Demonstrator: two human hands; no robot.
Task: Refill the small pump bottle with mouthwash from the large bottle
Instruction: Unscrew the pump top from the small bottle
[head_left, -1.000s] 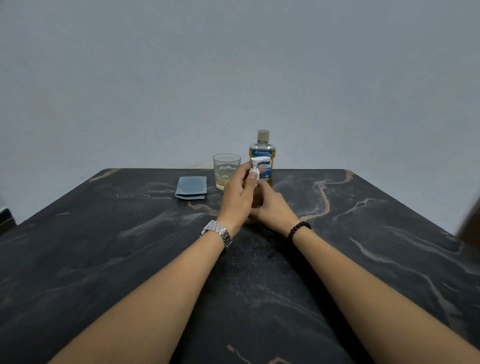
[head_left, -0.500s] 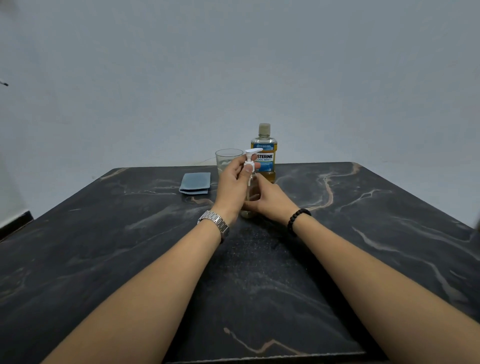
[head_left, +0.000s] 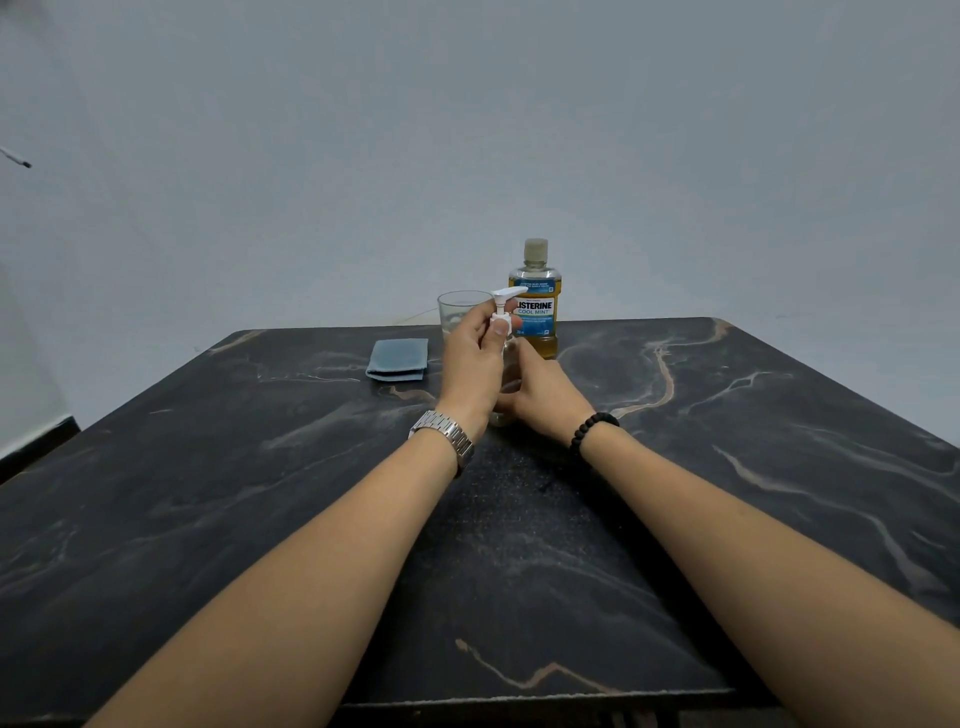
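both hands on small pump bottle, left hand pinching pump

Bare forearms, silver link watch on left wrist, black bead bracelet on right

Dark marble-patterned table: black top, pale tan and white veins, taken as landmark.

Clear drinking glass: upright near the table's far edge, about mid-width. A little pale liquid seems to sit at its bottom; partly hidden, so uncertain.

Folded grey-blue cloth: flat on the table, near the far edge, lying left of the glass and apart from it.

Plain grey-white wall: behind the table's far edge. Small dark object high on the wall at far left; too small to identify.
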